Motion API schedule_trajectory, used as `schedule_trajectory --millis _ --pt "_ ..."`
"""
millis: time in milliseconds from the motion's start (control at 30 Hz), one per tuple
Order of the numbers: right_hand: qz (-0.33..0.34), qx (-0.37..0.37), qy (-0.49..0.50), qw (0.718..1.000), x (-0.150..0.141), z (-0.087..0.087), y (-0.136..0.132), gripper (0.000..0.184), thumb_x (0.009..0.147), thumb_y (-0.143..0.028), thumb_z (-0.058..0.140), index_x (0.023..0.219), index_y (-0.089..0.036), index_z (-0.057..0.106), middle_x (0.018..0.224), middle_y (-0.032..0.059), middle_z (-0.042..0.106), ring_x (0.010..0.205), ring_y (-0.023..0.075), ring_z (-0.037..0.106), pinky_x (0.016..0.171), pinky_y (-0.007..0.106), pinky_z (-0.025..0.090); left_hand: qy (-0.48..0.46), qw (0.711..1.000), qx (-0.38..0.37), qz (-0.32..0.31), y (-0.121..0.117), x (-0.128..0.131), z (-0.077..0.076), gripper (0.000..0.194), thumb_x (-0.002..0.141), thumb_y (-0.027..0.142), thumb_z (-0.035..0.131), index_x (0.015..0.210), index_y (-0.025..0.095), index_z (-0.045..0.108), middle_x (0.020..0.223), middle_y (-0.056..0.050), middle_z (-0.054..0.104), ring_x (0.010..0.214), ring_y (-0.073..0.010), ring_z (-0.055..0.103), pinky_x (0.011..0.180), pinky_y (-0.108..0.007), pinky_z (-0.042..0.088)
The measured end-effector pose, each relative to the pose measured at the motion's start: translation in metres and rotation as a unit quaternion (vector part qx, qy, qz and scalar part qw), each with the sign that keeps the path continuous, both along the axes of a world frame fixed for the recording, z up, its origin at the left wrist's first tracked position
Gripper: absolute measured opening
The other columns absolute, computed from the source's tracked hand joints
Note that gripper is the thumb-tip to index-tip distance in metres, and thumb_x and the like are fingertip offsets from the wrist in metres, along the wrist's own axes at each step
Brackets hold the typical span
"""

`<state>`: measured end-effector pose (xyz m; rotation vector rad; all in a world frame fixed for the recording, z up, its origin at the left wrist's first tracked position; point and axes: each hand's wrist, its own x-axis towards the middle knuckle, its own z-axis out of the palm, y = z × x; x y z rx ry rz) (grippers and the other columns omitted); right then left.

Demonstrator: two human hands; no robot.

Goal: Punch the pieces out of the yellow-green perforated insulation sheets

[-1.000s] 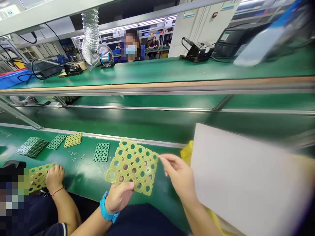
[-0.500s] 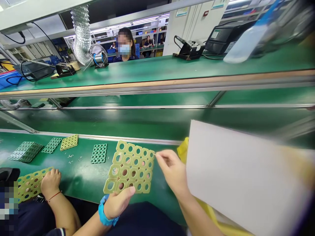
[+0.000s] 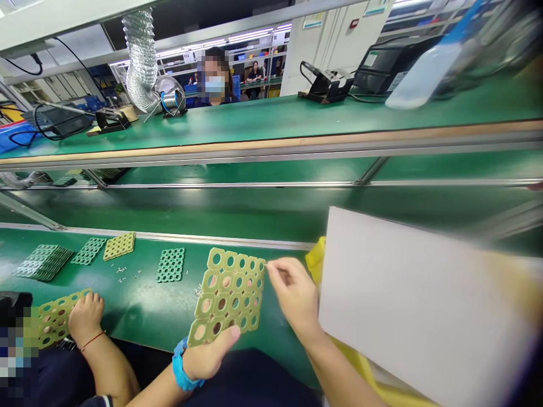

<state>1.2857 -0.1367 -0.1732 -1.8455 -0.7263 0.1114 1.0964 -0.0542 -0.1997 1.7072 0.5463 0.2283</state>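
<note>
My left hand (image 3: 212, 353), with a blue band at its wrist, grips a yellow-green panel of ring-shaped circuit boards (image 3: 232, 285) by its lower edge. The thumb lies on the front face, and other fingers show through the holes from behind. The panel is tilted above the bench. At its upper right corner, my right hand (image 3: 292, 285) has thumb and forefinger pinched together. Whatever is between those fingertips is too small to make out. Small metal pieces (image 3: 198, 290) lie on the bench just left of the panel.
A green panel (image 3: 170, 264), a stack of panels (image 3: 43, 262) and a yellow panel (image 3: 120, 246) lie on the left. A co-worker's hand (image 3: 86, 316) holds another panel there. A large white board (image 3: 407, 305) over yellow bins (image 3: 314, 259) fills the right. A shelf (image 3: 254, 125) spans above.
The panel in my left hand has shifted slightly right and turned more edge-on, uncovering small pieces at its left. My right hand has barely moved.
</note>
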Motion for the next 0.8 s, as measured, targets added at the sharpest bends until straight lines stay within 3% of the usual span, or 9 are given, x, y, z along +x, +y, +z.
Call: schedule_trajectory --millis 133,300,667,800 --pt "-0.005 -0.002 -0.002 1.000 0.000 0.000 0.002 0.014 0.083 -0.028 0.055 0.074 -0.020 0.061 0.078 0.0019 0.058 0.064 0.0124 0.053 0.055 0.025 0.043 0.015 0.987 0.143 -0.073 0.002 0.008 0.028 0.043 0.091 0.044 0.029 0.125 0.031 0.052 0.129 0.000 0.054 0.133 -0.0211 0.033 0.114 -0.040 0.027" --pt "-0.014 0.000 -0.006 1.000 -0.001 -0.002 0.004 0.014 0.083 -0.027 0.054 0.074 -0.019 0.060 0.078 0.0019 0.058 0.064 0.0125 0.053 0.055 0.025 0.043 0.027 0.967 0.229 -0.112 0.004 0.012 0.034 0.045 0.093 0.039 0.023 0.127 0.030 0.050 0.132 0.001 0.051 0.134 -0.0208 0.030 0.114 -0.040 0.026" --pt "-0.013 -0.007 -0.004 1.000 -0.002 -0.004 0.004 0.014 0.081 -0.028 0.055 0.073 -0.019 0.061 0.078 0.0024 0.058 0.066 0.0133 0.054 0.056 0.026 0.044 0.033 0.968 0.203 -0.143 0.002 0.015 0.042 0.048 0.093 0.042 0.018 0.134 0.031 0.041 0.135 0.002 0.047 0.134 -0.0197 0.031 0.114 -0.038 0.026" --pt "0.001 -0.012 0.042 0.999 -0.003 -0.001 0.005 0.018 0.081 -0.032 0.055 0.072 -0.019 0.063 0.078 0.0035 0.061 0.067 0.0145 0.056 0.057 0.026 0.046 -0.005 0.979 0.136 -0.151 0.000 0.021 0.045 0.050 0.091 0.048 0.017 0.137 0.036 0.033 0.137 0.003 0.046 0.133 -0.0192 0.032 0.112 -0.037 0.030"
